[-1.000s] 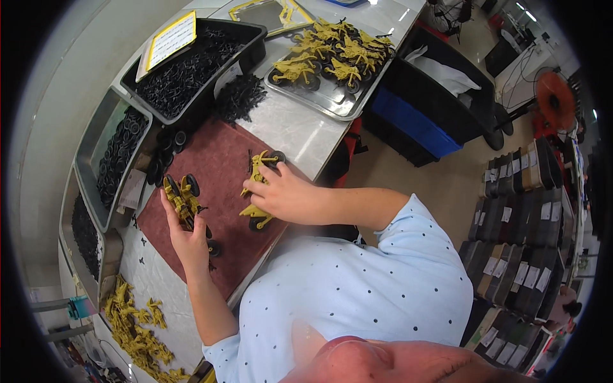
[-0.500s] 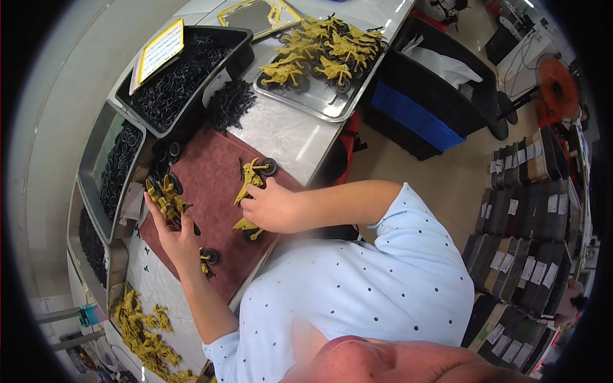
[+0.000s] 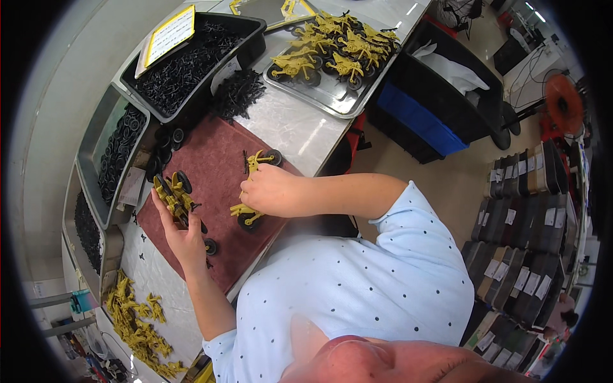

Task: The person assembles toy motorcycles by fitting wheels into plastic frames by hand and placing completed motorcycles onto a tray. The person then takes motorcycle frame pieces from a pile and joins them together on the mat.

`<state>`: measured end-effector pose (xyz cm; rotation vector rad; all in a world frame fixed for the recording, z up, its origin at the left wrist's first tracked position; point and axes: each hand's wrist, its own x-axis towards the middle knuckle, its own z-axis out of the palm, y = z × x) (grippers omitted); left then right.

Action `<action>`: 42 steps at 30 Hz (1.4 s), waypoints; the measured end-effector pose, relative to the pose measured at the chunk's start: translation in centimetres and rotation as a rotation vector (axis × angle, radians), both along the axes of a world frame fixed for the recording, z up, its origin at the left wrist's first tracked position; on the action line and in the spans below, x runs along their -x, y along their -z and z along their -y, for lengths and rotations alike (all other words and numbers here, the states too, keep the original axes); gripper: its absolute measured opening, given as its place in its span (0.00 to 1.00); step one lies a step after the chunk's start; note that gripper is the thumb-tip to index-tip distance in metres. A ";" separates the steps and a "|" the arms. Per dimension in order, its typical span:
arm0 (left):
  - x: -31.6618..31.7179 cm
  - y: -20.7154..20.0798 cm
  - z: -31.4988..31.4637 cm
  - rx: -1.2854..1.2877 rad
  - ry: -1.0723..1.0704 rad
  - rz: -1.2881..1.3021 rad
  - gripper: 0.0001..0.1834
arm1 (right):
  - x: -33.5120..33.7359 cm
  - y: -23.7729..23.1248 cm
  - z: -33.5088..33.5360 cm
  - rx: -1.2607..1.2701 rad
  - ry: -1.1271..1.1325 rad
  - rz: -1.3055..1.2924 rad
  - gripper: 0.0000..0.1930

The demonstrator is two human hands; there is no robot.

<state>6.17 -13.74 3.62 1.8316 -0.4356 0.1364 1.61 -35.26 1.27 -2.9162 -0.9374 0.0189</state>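
Here, we gripped a black-wheeled yellow toy motorcycle [image 3: 254, 164] in our right hand [image 3: 276, 191], yellow-and-black pieces [image 3: 170, 195] in our left hand [image 3: 185, 246].

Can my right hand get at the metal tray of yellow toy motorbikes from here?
Probably yes, with a stretch: nothing tall seems to stand between the right hand and the metal tray, mostly red mat and white tabletop. That hand is at a yellow toy motorbike, though.
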 end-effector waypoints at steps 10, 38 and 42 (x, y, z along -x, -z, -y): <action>-1.2 -0.4 2.4 -0.029 0.072 0.009 0.45 | -0.8 -2.2 7.3 -0.333 0.327 -0.048 0.17; -13.6 2.4 31.2 -0.506 1.240 1.188 0.46 | -1.9 -2.2 27.0 -0.358 0.832 -0.083 0.31; -14.0 2.4 31.7 -0.561 1.219 1.195 0.45 | -1.1 -1.7 26.6 -0.371 0.951 -0.024 0.31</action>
